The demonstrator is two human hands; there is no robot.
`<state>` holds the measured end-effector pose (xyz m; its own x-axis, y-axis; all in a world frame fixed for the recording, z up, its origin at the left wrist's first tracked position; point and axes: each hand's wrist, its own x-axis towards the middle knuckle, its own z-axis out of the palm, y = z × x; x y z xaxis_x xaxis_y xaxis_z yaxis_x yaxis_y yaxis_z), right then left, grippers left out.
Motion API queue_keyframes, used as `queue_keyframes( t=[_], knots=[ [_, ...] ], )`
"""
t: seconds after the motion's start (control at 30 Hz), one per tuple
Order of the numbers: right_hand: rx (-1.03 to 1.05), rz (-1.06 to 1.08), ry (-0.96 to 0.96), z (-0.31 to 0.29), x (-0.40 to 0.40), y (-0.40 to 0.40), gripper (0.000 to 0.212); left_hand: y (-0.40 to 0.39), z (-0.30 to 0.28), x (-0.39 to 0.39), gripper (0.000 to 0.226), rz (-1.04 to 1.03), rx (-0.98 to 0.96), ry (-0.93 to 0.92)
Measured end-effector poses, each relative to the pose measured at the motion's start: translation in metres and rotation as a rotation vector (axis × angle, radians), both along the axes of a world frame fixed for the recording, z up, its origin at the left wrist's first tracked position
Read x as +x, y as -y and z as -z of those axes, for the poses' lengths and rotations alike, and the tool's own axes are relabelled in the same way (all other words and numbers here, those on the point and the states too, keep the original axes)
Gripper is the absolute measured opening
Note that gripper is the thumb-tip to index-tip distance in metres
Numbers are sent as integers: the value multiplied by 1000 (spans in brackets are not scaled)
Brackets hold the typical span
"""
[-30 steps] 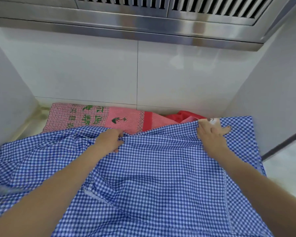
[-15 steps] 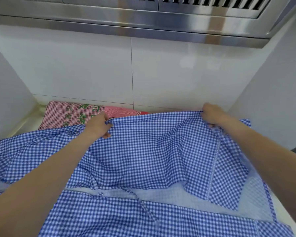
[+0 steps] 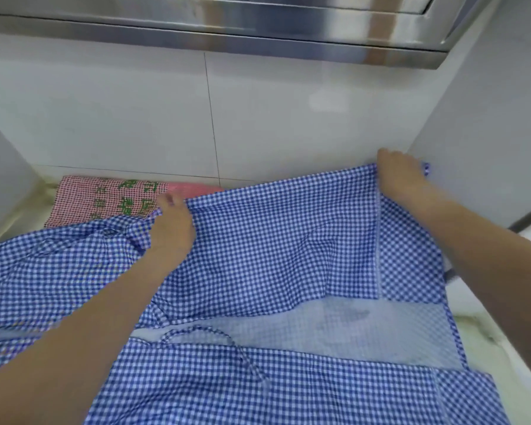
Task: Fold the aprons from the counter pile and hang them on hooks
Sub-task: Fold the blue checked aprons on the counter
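Blue gingham apron (image 3: 282, 246) (both hands gripping), red apron (image 3: 105, 199) behind

Both hands have raised the blue checked apron (image 3: 282, 240) edge off the bench, and the right hand (image 3: 399, 176) now holds its corner higher than the left hand (image 3: 172, 225). Below both grips, a pale underside now shows. Red cloth beyond the right grip is now hidden.

Left hand (image 3: 171, 223), right hand (image 3: 399, 174) clenched (arms outstretched).

Both hands, left hand (image 3: 172, 228) and right hand (image 3: 400, 176), grip the blue checked apron's (image 3: 282, 240) raised edge; a red checked apron (image 3: 105, 197) lies behind.
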<state>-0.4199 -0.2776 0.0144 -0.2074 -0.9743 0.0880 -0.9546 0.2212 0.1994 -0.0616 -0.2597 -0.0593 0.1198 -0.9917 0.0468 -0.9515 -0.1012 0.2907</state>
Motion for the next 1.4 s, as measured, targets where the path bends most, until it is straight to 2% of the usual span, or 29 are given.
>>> queue_keyframes(
  t=[0.1,0.17,0.23,0.33,0.43,0.47,0.53,0.57,0.63,0.7,0.77,0.8,0.9,0.97,1.03,1.1,1.17,1.23,1.3,1.37,1.4],
  knots=[
    [54,-81,114,28,11,-24,45,-32,6,-33,67,323,-39,49],
    [97,-131,85,44,22,-52,49,-58,19,-59,70,608,30,60],
    [78,-256,18,63,27,-87,52,-81,33,-83,76,817,162,149],
    [40,-343,-9,97,10,-140,58,-103,53,-113,82,881,384,269],
    [-103,-301,138,112,-8,-177,37,-103,67,-119,70,807,537,365],
    [-147,-232,234,113,-14,-190,30,-105,69,-118,66,808,537,371],
    [-198,-29,356,121,-29,-211,21,-111,68,-115,59,879,390,354],
    [-158,61,360,125,-36,-221,22,-118,68,-114,55,939,302,323],
    [88,78,334,131,-44,-233,33,-131,67,-115,49,1043,254,258],
    [411,21,335,133,-40,-239,44,-142,70,-114,49,1112,310,344],
    [657,57,376,130,-30,-239,54,-147,74,-115,45,1118,343,417],
    [728,47,349,129,-26,-239,52,-147,76,-115,37,1101,348,358],
    [878,26,151,116,-17,-236,40,-136,71,-113,15,1016,444,-7],
    [798,62,94,97,-13,-230,35,-125,59,-106,8,976,497,-214],
    [552,63,104,77,-11,-215,26,-114,46,-94,15,896,512,-376],
    [322,23,160,62,-2,-196,19,-102,45,-77,15,794,494,-448],
    [193,-24,188,61,11,-181,21,-96,46,-66,16,704,484,-329],
    [196,-38,164,74,20,-173,26,-99,46,-65,14,593,435,-88],
    [228,-20,162,89,20,-172,36,-113,47,-77,19,548,243,133],
    [201,-34,203,100,15,-174,51,-133,53,-93,33,768,-65,171],
    [179,-83,251,104,13,-176,56,-142,56,-102,38,914,-146,132]
  ],
)
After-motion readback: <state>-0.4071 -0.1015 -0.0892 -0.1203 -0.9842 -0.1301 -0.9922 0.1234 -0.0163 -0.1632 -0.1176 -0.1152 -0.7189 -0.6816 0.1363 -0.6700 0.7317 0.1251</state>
